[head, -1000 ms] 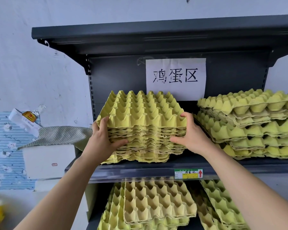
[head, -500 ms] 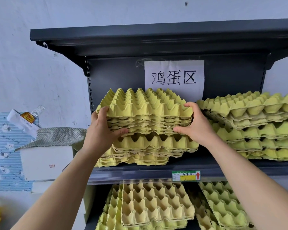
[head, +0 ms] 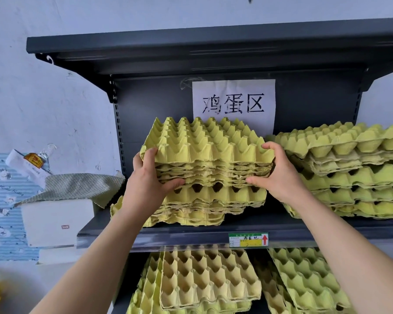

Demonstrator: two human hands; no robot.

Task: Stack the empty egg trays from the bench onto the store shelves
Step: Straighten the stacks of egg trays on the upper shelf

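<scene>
Both grips, left hand (head: pixel 145 189) and right hand (head: pixel 279 175), clasp the tray bundle (head: pixel 207 150) at frame centre; lower it level onto the pile (head: pixel 191 209).

Bundle of yellow moulded-pulp egg trays (head: pixel 204 152), gripped by left hand (head: pixel 150 184) and right hand (head: pixel 279 175) (thumbs beneath), above matching stack (head: pixel 191 205) on dark metal shelf (head: pixel 191 236).

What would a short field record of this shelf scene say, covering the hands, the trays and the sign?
Left hand: grips left edge of held tray bundle
Right hand: grips its right edge
Bundle pose: tilted, directly above resting pile; contact unclear
Neighbouring stack: to the right, on the same shelf
Sign: white paper on back panel
Lower trays: under that shelf
</scene>
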